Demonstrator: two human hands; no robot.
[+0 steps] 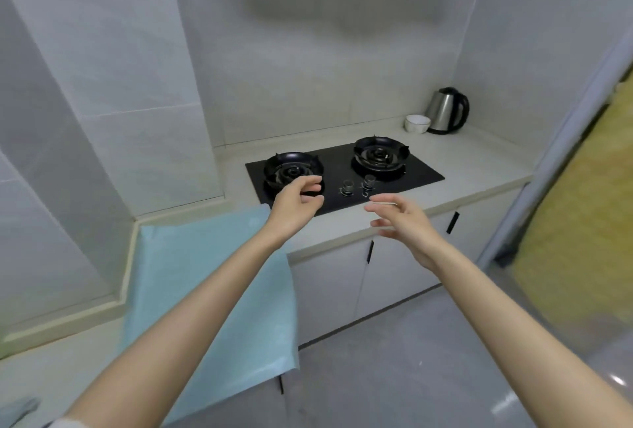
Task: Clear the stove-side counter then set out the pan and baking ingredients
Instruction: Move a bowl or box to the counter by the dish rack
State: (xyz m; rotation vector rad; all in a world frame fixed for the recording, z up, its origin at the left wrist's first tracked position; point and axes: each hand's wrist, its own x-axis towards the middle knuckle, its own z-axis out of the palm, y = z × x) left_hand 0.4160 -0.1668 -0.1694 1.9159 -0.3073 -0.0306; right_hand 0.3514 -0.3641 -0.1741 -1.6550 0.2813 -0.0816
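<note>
A: Status?

B: Near first. Blue sheet [191, 273] lies on the tabletop [479, 153] on my left, its front part hanging past the edge. Left hand [298, 200] hovers over the front of the stove [335, 160], at the left burner [291, 171]. Its fingers are loosely curled, with nothing in them. Right hand [402, 222] hovers over the tabletop's front edge, just short of the knobs [347, 186]. Its fingers are spread and slack, empty, and a bit blurred.

A: What needs clearing?

B: In the far right corner there's a bowl [417, 123] by the kettle [447, 111]. They're touching or just beside each other, can't tell which. Pan and ingredients are not in view. My read is that clearing hasn't started.

A: Plan?

B: I'd take the bowl first. It's the nearer of the two and it blocks the kettle's base.
- Bowl: right hand, pinch the rim. It may be ceramic, so lift straight up and don't drag.
- Kettle: take it by the handle. It may hold water, so keep it upright.
- Route: carry both over the bare tabletop to the right of the stove, not over the burners.

A: Risks?

B: Two. Reaching across, a forearm could nudge the knobs, so I'd keep my hands high there. The sheet overhangs, and catching it could pull it off.
</note>
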